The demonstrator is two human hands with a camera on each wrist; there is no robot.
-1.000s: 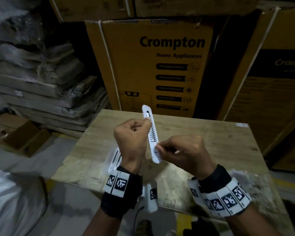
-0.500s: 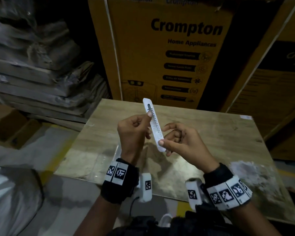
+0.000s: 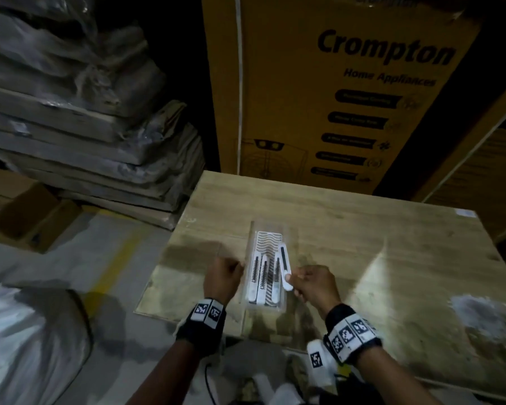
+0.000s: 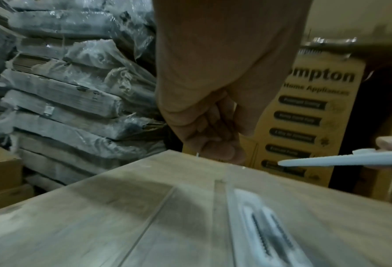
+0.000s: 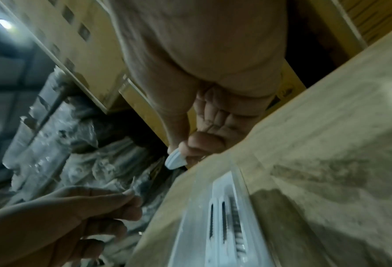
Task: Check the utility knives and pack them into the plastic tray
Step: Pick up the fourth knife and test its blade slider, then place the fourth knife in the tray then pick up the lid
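A clear plastic tray (image 3: 249, 244) lies on the wooden table, and three white utility knives (image 3: 259, 280) lie side by side in it. My right hand (image 3: 292, 280) pinches another white utility knife (image 3: 284, 264) by its near end. The knife hangs tilted over the tray's right side, tip pointing away. The left wrist view shows this knife (image 4: 338, 160) above the tray (image 4: 232, 198). My left hand (image 3: 234, 266) sits against the tray's left edge, fingers curled (image 4: 213, 135), with nothing plainly in them.
The table (image 3: 362, 244) extends right and back from the tray. A tall Crompton carton (image 3: 333, 112) stands behind it. Plastic-wrapped bundles (image 3: 85, 127) are stacked at the left, and small cardboard boxes (image 3: 32, 217) sit on the floor below them.
Both hands came down from chest height to the tray. My left hand let go of the knife and moved to the tray's left edge; my right hand now holds the knife alone.
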